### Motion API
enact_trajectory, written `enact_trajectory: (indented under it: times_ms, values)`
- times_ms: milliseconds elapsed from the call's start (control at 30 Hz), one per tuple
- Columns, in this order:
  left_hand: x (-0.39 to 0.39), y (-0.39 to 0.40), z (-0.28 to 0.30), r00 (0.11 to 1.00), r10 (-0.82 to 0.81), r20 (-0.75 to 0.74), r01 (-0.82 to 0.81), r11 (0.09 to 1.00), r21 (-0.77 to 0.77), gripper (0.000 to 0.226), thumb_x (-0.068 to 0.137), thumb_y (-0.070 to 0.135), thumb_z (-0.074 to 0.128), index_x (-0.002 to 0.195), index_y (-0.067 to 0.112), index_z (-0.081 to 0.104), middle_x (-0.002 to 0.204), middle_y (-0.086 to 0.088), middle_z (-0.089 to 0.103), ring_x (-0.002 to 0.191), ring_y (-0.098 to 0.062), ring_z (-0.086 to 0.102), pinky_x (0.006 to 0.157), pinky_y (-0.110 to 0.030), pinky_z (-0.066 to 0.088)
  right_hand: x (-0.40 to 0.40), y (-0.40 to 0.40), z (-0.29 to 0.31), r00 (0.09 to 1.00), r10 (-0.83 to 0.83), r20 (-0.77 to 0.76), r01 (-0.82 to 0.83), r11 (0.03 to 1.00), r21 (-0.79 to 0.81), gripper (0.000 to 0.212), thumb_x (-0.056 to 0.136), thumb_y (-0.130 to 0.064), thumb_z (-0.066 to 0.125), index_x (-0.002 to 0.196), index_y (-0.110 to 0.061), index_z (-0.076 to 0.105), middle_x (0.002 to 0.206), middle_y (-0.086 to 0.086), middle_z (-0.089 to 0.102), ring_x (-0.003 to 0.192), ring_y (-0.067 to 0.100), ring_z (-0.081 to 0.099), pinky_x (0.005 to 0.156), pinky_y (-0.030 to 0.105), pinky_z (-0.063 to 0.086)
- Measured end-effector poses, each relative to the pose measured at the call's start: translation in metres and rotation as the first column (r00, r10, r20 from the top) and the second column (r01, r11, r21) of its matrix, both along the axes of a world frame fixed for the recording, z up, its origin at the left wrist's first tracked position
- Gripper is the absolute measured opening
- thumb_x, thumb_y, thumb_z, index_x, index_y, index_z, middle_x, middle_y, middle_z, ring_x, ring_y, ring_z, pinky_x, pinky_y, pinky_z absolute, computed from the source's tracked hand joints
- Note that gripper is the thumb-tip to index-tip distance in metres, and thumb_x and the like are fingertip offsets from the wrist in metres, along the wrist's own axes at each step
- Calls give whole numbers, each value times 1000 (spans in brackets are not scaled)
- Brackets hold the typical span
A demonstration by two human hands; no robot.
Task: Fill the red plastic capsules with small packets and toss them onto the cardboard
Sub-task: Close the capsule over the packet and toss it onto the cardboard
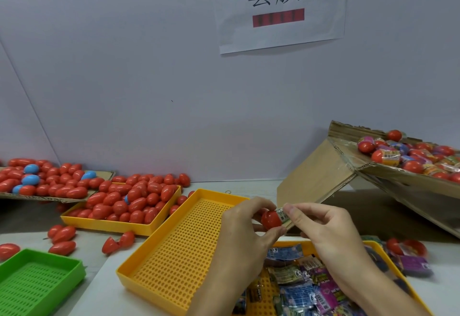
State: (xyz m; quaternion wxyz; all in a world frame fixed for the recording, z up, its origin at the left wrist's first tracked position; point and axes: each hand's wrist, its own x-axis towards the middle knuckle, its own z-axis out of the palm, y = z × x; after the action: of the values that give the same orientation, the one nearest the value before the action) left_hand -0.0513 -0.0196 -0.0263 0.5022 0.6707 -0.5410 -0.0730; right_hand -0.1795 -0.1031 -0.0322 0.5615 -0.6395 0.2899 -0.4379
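While our left hand (242, 226) curls around a red capsule (271, 219), thumb underneath and fingers over the top, our right hand (326, 228) pinches a small packet (282, 215) between thumb and forefinger and has it right against the capsule's open end. So both hands are clamped on something, and they meet just above the near right corner of the empty yellow tray (179, 248), the one with the holes in the bottom.

Everything else, going off that empty tray: just to its right, under our wrists, sits another yellow tray (305, 246) stuffed with loose packets (298, 288) in blue, purple and green. Right behind it on the left there's a third yellow tray (109, 224) heaped with closed red capsules (129, 203), a few spilling out onto the table. Further left of that, a flat cardboard sheet (49, 198) carries more capsules, mostly red with a few blue ones (31, 179) mixed in. A green tray (37, 281) is off its near left corner. One opened capsule (118, 241) lies just beside its left edge.

Well off to the right and behind, a tilted cardboard box (323, 173) holds a pile of filled capsules (413, 160) with wrappers among them. On the wall above hangs a paper sign (281, 7).
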Motion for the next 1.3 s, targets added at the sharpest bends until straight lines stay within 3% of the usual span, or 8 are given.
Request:
enact_trajectory:
  times_ms: [133, 367, 567, 700, 767, 900, 1067, 1300]
  values:
    - [0, 0, 0, 1000, -8, 6, 9, 1000, -19, 27, 77, 21, 84, 97, 32, 68, 89, 16, 66, 85, -3, 66, 79, -26, 59, 0, 1, -1, 1000, -15, -21, 12, 989, -147, 19, 71, -43, 71, 78, -28, 79, 81, -8, 75, 82, 6, 69, 68, 20, 55]
    - [-1, 0, 1, 999, -32, 27, 33, 999, -41, 28, 79, 22, 82, 100, 32, 68, 92, 18, 65, 89, -1, 65, 81, -24, 58, 1, 1, -2, 999, -34, -26, 27, 973, -228, 14, 71, -40, 70, 76, -29, 77, 79, -12, 73, 81, 0, 67, 66, 7, 48]
    - [-3, 0, 1, 999, -34, 2, 34, 997, -69, 12, 87, 26, 75, 98, 27, 71, 91, 14, 66, 89, -4, 64, 78, -25, 59, 1, 1, -1, 999, -38, -23, 31, 969, -244, 20, 72, -43, 71, 81, -27, 78, 82, -7, 72, 83, 8, 68, 71, 13, 51]
    - [-1, -1, 3, 995, 6, -99, -18, 992, -122, 13, 84, 24, 78, 95, 26, 72, 83, 14, 68, 85, -3, 64, 71, -16, 55, -1, -1, -4, 990, -84, -115, 42, 944, -328, 17, 83, -28, 75, 99, -35, 72, 98, -18, 62, 93, 10, 61, 79, 35, 55]
    - [1, -1, 3, 986, 23, -165, -45, 991, -129, 14, 83, 27, 78, 95, 28, 71, 82, 14, 69, 84, -4, 65, 75, -21, 55, -2, 0, -6, 974, -128, -188, 30, 892, -451, 28, 84, -26, 76, 107, -39, 66, 105, -25, 53, 99, 2, 54, 80, 23, 48]
    - [-1, -2, 4, 961, 33, -274, -73, 988, -136, 16, 81, 29, 79, 93, 30, 69, 85, 8, 70, 87, -5, 66, 79, -22, 56, 1, 6, -6, 925, -228, -305, -23, 765, -643, 55, 77, -45, 79, 123, -47, 49, 112, -33, 37, 113, -10, 40, 77, 6, 39]
    - [-7, -3, 4, 964, 30, -266, -64, 990, -122, 16, 80, 30, 80, 90, 34, 67, 82, 18, 68, 86, -2, 67, 79, -21, 56, 4, 8, -7, 854, -408, -324, 11, 635, -772, 65, 73, -55, 76, 129, -29, 56, 109, -21, 33, 101, -5, 35, 77, 10, 36]
    - [-11, -3, 3, 981, 30, -191, -50, 994, -99, 16, 82, 30, 78, 95, 29, 68, 85, 13, 68, 87, -1, 64, 81, -21, 56, 2, 9, -5, 850, -435, -296, 61, 640, -766, 58, 71, -54, 72, 119, -22, 65, 105, -17, 40, 97, 2, 43, 71, 6, 32]
